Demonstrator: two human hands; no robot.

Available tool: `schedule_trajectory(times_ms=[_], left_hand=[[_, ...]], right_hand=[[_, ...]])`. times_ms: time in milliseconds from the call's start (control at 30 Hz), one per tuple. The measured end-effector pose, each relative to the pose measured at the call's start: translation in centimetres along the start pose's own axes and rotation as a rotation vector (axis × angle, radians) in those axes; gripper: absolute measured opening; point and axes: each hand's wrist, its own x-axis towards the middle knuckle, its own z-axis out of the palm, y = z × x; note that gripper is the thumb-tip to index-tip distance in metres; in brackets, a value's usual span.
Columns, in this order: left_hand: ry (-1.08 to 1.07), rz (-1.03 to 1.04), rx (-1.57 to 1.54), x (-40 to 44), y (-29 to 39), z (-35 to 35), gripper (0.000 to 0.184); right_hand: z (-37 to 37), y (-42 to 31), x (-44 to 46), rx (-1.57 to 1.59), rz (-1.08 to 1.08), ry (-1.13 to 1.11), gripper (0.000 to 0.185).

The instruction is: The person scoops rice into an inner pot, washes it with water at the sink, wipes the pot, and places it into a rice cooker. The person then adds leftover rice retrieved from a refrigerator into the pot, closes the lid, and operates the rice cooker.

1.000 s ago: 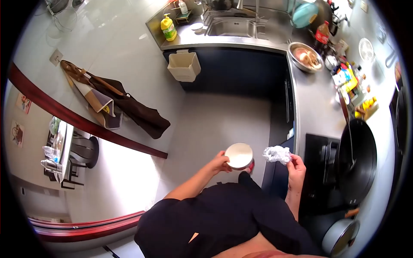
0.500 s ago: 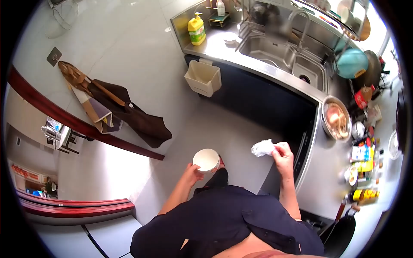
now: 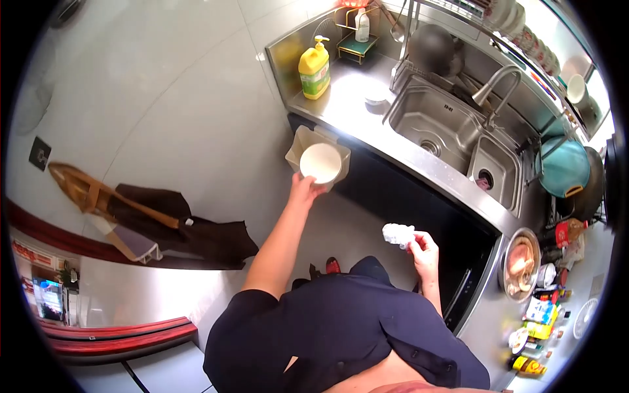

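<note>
My left hand [image 3: 305,190] is closed on the rim of a white bowl [image 3: 321,162], the thumb over its edge. The bowl is held in front of and over the cream hanging bin [image 3: 297,150] on the cabinet front, hiding much of the bin's opening. My right hand [image 3: 425,255] pinches a crumpled white wad [image 3: 397,234], in front of the dark cabinet; I cannot tell whether it is paper or plastic.
A steel double sink [image 3: 436,118] and faucet [image 3: 508,82] are set in the counter. A yellow soap bottle [image 3: 315,71] stands at its left end. On the right are a metal basin [image 3: 521,265] of raw meat and several bottles. An apron [image 3: 203,229] hangs on the left wall.
My left hand has carried the bowl forward from near my body to the hanging bin. My right hand still holds the white wad. My view has shifted closer to the sink.
</note>
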Motion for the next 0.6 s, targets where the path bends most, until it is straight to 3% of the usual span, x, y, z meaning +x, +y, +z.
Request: schedule_trajectory(times_ms=[67,233,367,500,600], left_hand=[[0.043,0.017,-0.061,5.4,1.0,2.9,0.065],[0.125,-0.004,-0.062,18.9,1.4,7.5,0.06],[0.316,-0.054,-0.053,23.9,3.5,12.9,0.044],[0.358,-0.085,-0.03,29.5,3.8,14.7,0.04],[0.366,-0.079,0.028,28.3,5.8,18.0,0.043]], right_hand=[[0.9,-0.6,3.3,-0.002,-0.004,-0.016,0.017],[2.0,-0.1,12.5,0.028,0.032,-0.116,0.018],[3.0,-1.4,21.8,0.025,0.054,-0.223,0.017],[3.4,-3.9,31.0,0.045,0.031,-0.236,0.015],[4.3,-6.7,36.6,0.096,-0.021,-0.292,0.016]])
